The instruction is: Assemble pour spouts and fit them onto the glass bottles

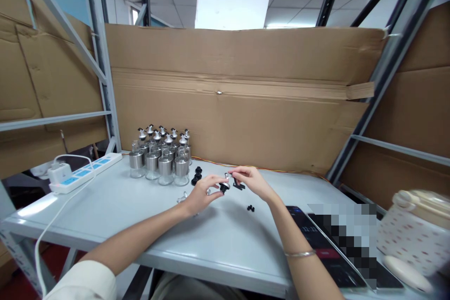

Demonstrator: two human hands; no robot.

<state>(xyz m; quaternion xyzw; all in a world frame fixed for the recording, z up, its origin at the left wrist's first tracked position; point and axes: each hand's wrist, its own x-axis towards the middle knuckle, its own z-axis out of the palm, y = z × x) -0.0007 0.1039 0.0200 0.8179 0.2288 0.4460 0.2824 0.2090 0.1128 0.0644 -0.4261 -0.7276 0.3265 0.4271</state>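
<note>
My left hand (204, 195) is closed on a small silver and black bottle stopper (224, 187), its black plug pointing down and its thin metal spout up. At the top of that spout are the fingertips of my right hand (250, 180), pinched together; whatever they may hold is too small to make out. Just under the right fingers, black flat parts (239, 186) lie on the table. Black stopper pieces (197, 176) stand in a cluster beyond my left hand. Clear and silver small parts (182, 198) lie partly hidden behind the left wrist.
Several glass bottles with metal sleeves (165, 168) stand at the back left, those behind topped with silver stoppers. A white power strip (86, 172) lies at the left. Tiny black pieces (251, 208), a phone (323, 248) and a spotted white container (415, 232) are rightward. Cardboard (239, 126) walls the back.
</note>
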